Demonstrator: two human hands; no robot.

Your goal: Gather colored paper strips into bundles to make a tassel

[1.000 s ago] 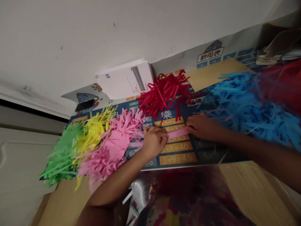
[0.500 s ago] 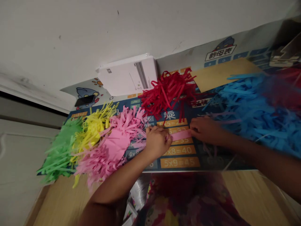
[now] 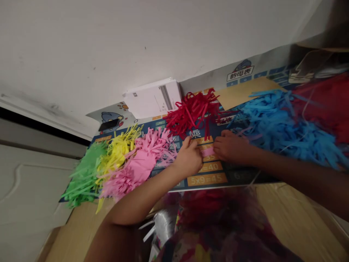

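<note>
A short pink paper strip lies across the printed mat between my two hands. My left hand is closed at the strip's left end, with its index finger lifted a little; the fingertips on the paper are partly hidden. My right hand pinches the right end, its fingers curled together. Left of my left hand lies a heap of pink paper strips. Just beyond both hands is a red bundle of strips. Blue paper strips spread out past my right hand.
Yellow strips and green strips lie at the left end of the mat. A dark phone, a white box and a tan sheet are along the wall. Red material lies far right.
The view has shifted slightly. My hands have come closer together, so less of the pink strip shows between them. My left index finger has risen from the strip.
</note>
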